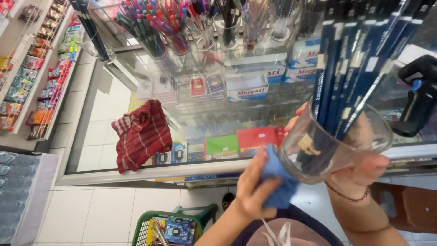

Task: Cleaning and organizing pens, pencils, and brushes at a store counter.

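Head view: we took the glass display counter (136,175) as our landmark, the largest thing there. On its top lay a crumpled red striped cloth (139,134), and along its far edge stood clear cups of coloured pens (168,23). Over its near right edge we saw a clear glass cup (318,152), tipped so its mouth faced up and right and its base down and left. The blue pencils (359,59) in it ran their long axes up and to the right, away from us. Our right hand (364,164) was wrapped around the cup's far side, fingers closed on it. Our left hand (252,187), just left of the base, was clamped on a blue cloth (277,180) pressed against the glass.
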